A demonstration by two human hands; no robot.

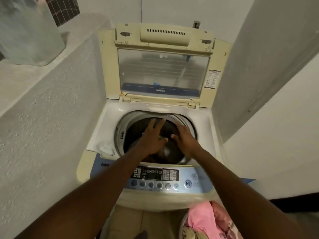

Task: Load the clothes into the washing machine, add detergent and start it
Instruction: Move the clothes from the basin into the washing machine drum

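The washing machine (203,128) stands in a narrow gap between two pale walls, its lid (162,35) folded up and leaning back. Both of the person's arms reach from the near side over the control panel (155,175) to the round drum (120,128).

Dark clothes (165,150) lie low in the drum, below and just near of both hands. The left hand (152,135) hovers palm down over the opening, its fingers (151,124) straight and spread, holding nothing. The right hand (185,138) is just beside it, tipped so that its back faces up and its thumb (173,136) points toward the left hand. Its fingers angle down into the drum, and I cannot tell whether they grip any cloth.

A basket (183,223) at the near right holds more laundry, with a pink cloth (200,219) on top.

On the blue band at the left of the panel, a word beginning "Turb" (105,164) shows before the arm cuts it off. A round button with a play-and-pause mark (187,183) is at the panel's right. The lid window carries a faint, blurred logo (163,56), and a sticker (211,79) on the lid's right edge has print too small to read.

A clear plastic bag (29,31) stands on the ledge (20,80) at the far left.
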